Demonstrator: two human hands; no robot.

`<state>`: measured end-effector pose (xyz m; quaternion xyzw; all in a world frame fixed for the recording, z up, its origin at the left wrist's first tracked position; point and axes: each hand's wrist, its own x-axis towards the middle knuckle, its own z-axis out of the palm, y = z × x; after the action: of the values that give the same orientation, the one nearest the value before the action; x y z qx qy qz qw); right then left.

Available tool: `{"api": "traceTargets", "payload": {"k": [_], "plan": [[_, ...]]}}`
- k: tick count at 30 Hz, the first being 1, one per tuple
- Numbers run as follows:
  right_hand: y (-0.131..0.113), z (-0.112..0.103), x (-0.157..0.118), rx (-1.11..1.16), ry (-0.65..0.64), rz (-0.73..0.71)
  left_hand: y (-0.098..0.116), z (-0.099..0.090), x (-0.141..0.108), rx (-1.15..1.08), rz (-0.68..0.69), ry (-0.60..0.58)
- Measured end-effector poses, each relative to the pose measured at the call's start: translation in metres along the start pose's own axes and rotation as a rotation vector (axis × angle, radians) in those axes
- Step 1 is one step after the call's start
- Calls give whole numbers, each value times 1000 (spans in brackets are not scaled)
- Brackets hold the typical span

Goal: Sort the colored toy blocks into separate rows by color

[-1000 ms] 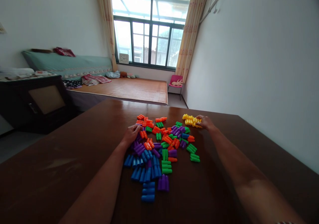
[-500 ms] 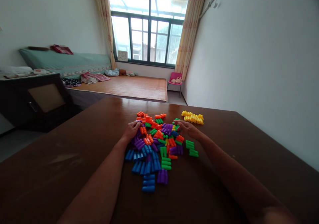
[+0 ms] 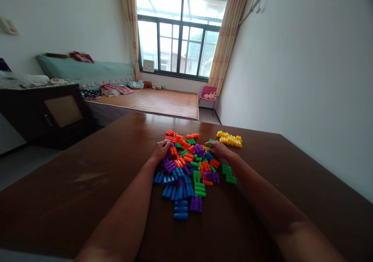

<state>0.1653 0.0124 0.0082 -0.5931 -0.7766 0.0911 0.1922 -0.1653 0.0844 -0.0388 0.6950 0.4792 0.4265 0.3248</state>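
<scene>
Coloured plastic pieces lie heaped on a dark wooden table (image 3: 87,176). My left hand (image 3: 161,151) is at the heap's left edge, fingers pinched together beside the orange pieces (image 3: 175,138); what they hold, if anything, is too small to make out. At the right side of the heap is my right hand (image 3: 217,148), its fingers spread over green and yellow pieces, near a purple piece (image 3: 199,150). Blue pieces (image 3: 180,190) lie at the near side of the heap, with a purple piece (image 3: 196,204) and green pieces (image 3: 199,189) beside them.
Joined yellow pieces (image 3: 230,139) lie beyond my right hand. Green pieces (image 3: 229,174) sit near my right forearm. Behind the table are a bed (image 3: 151,102), a pink chair (image 3: 208,92) and a dark cabinet (image 3: 37,114).
The view has shifted, so the scene appears further right. My right hand's fingers reach lower over the pieces, and the purple piece beside them is turned differently.
</scene>
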Motion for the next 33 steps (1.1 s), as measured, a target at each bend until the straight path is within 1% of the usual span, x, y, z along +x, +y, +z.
{"api": "traceTargets", "payload": {"k": [3,6,9,12,14,18,20,23,25,27,29,31,33], "plan": [[-3,-2,12,-22,-98,12,0,0,1,11,4,9],[2,-3,15,-30,-181,48,0,0,1,16,4,2],[5,-2,11,-32,-196,59,0,0,1,6,-2,-6],[5,2,5,-33,-188,130,1,0,1,-3,-7,-5],[4,7,0,29,-135,152,1,0,1,-9,-15,-2],[2,13,-11,262,74,104,1,0,0,-26,-21,-7],[-2,13,-14,363,157,86,5,-1,0,-64,-27,16],[-17,10,-14,489,212,11,21,-4,-2,-145,-30,88],[-33,10,-10,536,222,-41,37,-4,-5,-181,30,101],[-52,12,-7,566,212,-78,53,2,-9,-214,134,55],[-68,17,-5,602,181,-114,63,13,-14,-260,203,-47],[-77,23,-5,643,131,-146,66,23,-19,-320,181,-172],[-78,27,-6,687,102,-145,63,29,-21,-381,124,-247]]}}
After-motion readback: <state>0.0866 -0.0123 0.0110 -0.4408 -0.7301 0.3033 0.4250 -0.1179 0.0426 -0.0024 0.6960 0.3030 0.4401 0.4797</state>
